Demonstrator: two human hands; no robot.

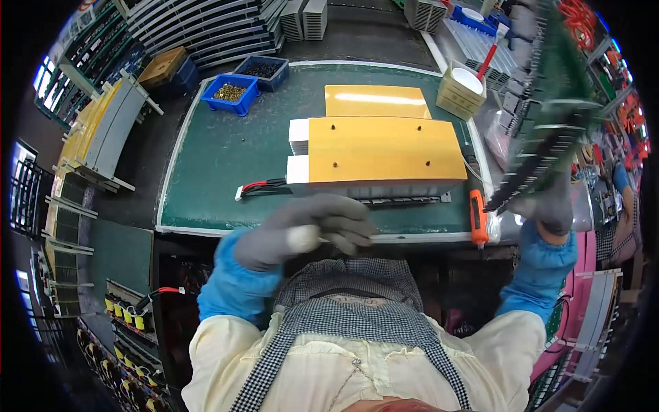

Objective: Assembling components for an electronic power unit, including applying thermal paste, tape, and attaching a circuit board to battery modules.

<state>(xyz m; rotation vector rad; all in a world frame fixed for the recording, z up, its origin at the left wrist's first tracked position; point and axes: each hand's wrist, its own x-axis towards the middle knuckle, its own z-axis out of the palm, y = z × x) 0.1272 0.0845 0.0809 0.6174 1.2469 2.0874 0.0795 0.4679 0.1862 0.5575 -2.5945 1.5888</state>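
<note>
My left hand [312, 230], in a grey glove with a pale thumb tip, hovers at the table's front edge with fingers reaching right; I see nothing held in it. To the right, my gloved right hand [549, 206] grips the lower end of a long green circuit board [566, 147] with black toothed strips. Motion blurs the board, which stands tilted past the table's right edge. In front of me a stack of yellow-topped panels [388, 147] lies flat, with several dark screws on top. Red and black leads [264, 185] stick out at its left.
An orange electric screwdriver [478, 218] lies at the green table's [206, 178] right edge. A blue bin of brass-coloured parts [231, 95] and a dark parts bin [263, 71] stand far left. A carton [461, 96] is at the far right. Another person's arm [626, 206] shows at the right.
</note>
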